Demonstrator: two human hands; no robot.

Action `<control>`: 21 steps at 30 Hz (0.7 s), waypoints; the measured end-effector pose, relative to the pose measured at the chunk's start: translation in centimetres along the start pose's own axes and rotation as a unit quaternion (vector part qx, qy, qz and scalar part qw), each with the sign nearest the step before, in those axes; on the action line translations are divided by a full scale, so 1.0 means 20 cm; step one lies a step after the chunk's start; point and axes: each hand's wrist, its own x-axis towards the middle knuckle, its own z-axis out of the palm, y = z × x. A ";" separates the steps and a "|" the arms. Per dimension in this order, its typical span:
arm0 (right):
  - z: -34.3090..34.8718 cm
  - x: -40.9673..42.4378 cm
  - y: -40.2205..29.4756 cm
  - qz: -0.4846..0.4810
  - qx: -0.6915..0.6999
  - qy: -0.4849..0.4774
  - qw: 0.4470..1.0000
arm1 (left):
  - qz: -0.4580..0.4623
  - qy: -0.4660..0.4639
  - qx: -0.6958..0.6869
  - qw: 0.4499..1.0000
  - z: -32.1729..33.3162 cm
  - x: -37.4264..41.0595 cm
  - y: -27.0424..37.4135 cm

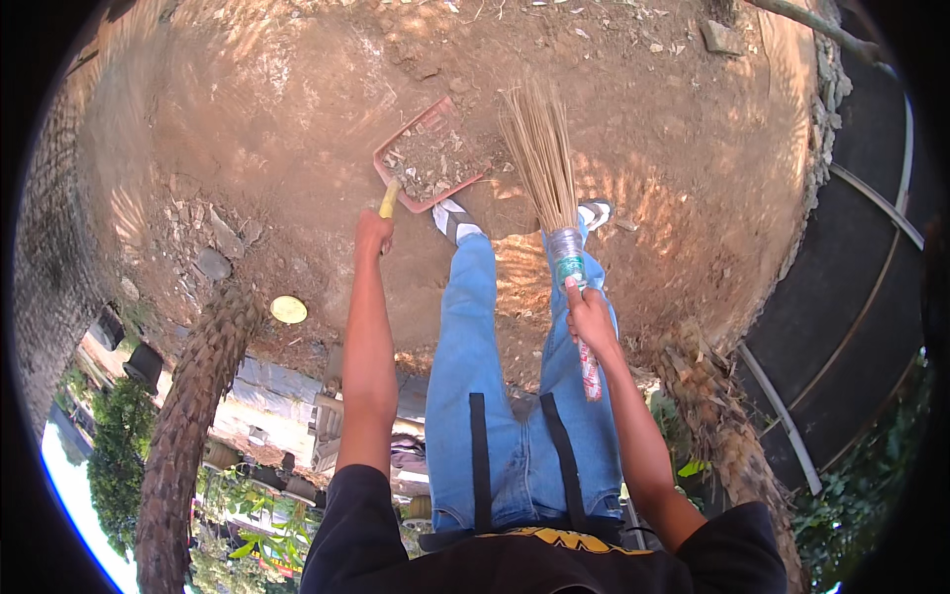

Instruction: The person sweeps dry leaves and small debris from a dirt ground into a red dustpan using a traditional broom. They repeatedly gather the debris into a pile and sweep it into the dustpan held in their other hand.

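Note:
My left hand [373,233] is closed around the yellow handle [389,199] of a reddish plastic dustpan [384,158], which rests on the dirt ahead of my feet. Soil, dry leaf bits and small debris [434,162] lie in the pan. In my right hand [591,315] is the wrapped handle of a stick broom [551,163], held with its thumb along the grip. The bristles point away from me, to the right of the dustpan; whether their tips touch the ground I cannot tell.
Palm-like trunks stand at left [194,416] and right [712,416]. A yellow disc [288,309], a round grey stone [214,263] and rubble lie at left. A stone [721,37] sits at the upper right, near the rough edge beside a dark surface [839,275].

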 end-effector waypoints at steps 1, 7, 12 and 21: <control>0.01 0.08 0.04 -0.008 0.005 0.037 0.999 | -0.014 -0.010 -0.012 1.000 0.01 -0.01 0.03; 0.40 0.21 0.04 0.027 0.013 -0.004 1.000 | -0.029 -0.015 -0.032 0.999 0.07 -0.02 0.09; 0.53 0.02 -0.07 0.027 0.101 -0.130 0.986 | -0.036 -0.061 -0.032 0.997 -0.01 0.10 0.00; 0.32 -0.25 0.11 0.123 0.231 -0.068 0.963 | -0.032 0.006 -0.086 0.996 -0.01 -0.01 0.03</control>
